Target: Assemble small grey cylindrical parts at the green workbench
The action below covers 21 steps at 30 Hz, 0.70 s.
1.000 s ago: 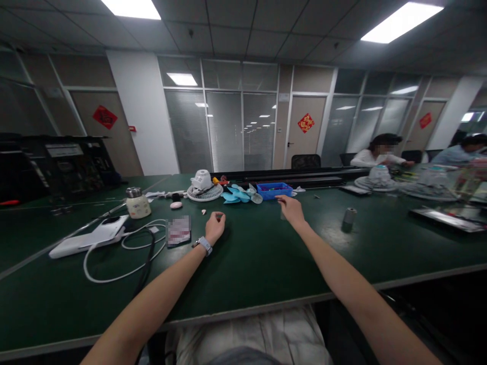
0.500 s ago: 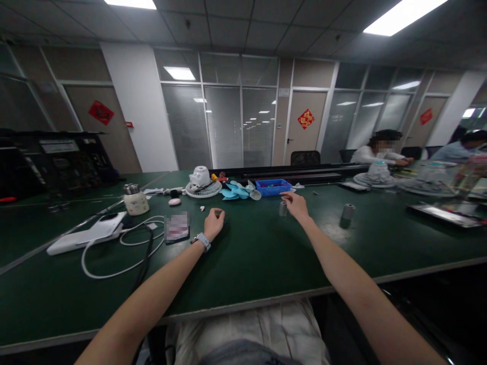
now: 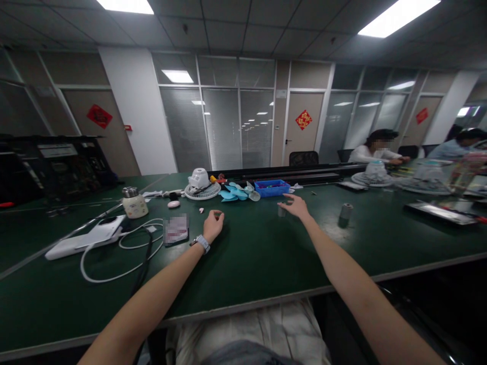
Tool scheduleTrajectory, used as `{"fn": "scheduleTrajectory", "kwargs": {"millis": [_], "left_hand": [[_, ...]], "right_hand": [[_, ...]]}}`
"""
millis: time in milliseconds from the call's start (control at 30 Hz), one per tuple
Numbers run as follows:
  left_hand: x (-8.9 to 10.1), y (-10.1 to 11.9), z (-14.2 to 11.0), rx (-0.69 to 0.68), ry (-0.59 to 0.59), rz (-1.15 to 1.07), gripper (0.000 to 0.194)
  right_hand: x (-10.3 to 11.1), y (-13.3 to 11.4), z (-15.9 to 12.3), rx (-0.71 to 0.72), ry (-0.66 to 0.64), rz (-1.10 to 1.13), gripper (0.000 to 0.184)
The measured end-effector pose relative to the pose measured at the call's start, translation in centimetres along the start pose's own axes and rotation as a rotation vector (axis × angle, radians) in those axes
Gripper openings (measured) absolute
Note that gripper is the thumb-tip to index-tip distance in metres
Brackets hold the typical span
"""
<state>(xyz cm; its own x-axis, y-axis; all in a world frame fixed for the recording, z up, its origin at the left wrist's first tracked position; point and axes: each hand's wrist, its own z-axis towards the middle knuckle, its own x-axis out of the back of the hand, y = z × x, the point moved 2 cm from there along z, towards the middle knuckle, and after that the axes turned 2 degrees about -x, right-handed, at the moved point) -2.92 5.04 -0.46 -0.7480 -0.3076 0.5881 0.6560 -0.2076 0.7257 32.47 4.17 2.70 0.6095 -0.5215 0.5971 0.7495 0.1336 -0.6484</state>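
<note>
A small grey metal cylinder stands upright on the green table. My right hand is just right of it, with thumb and fingers spread; the thumb tip overlaps the cylinder's top, and I cannot tell if they touch. My left hand, wearing a watch, rests on the tabletop with fingers loosely curled. A gap shows between its thumb and forefinger, with nothing visible there. A second grey cylinder stands farther right.
Behind the hands are a blue tray, light-blue fan blades and a white fan part. Left are a phone-like item, a pink case, a jar and a looped white cable. Two people sit at right.
My right thumb and fingers have spread apart and the thumb has lowered to the top of the nearer cylinder. The left hand has stayed about where it was. The view has shifted slightly.
</note>
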Motion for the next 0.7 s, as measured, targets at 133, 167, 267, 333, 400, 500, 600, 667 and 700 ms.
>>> {"fn": "scheduleTrajectory", "kwargs": {"millis": [133, 167, 267, 333, 400, 500, 600, 667, 700], "left_hand": [[0.0, 0.2, -0.2, -0.027, 0.004, 0.015, 0.032], [0.0, 0.3, -0.2, -0.037, 0.008, 0.017, 0.032], [0.2, 0.7, -0.5, -0.071, 0.008, 0.001, 0.034], [0.3, 1.3, -0.8, -0.125, -0.01, -0.025, 0.036], [0.5, 2.3, -1.4, -0.213, -0.04, -0.064, 0.039], [0.5, 3.7, -2.2, -0.354, -0.078, -0.106, 0.042], [0.1, 4.7, -2.7, -0.436, -0.098, -0.106, 0.04], [-0.2, 5.0, -2.7, -0.439, -0.095, -0.096, 0.036], [-0.3, 5.2, -2.7, -0.428, -0.09, -0.09, 0.035]], "right_hand": [[-1.1, 1.5, -0.1, -0.147, -0.154, 0.053, 0.052], [-1.4, 1.5, -0.2, -0.171, -0.149, 0.037, 0.047], [-3.1, -0.4, -1.2, -0.191, -0.096, 0.048, 0.042], [-5.0, -2.8, -2.2, -0.148, -0.15, 0.176, 0.041], [-7.4, -5.5, -3.6, -0.077, -0.253, 0.339, 0.04], [-10.5, -8.9, -5.6, 0.014, -0.358, 0.482, 0.039], [-11.9, -10.5, -7.0, 0.076, -0.375, 0.513, 0.035], [-12.0, -10.8, -7.5, 0.11, -0.378, 0.516, 0.031], [-11.9, -10.8, -7.7, 0.124, -0.381, 0.518, 0.029]]}}
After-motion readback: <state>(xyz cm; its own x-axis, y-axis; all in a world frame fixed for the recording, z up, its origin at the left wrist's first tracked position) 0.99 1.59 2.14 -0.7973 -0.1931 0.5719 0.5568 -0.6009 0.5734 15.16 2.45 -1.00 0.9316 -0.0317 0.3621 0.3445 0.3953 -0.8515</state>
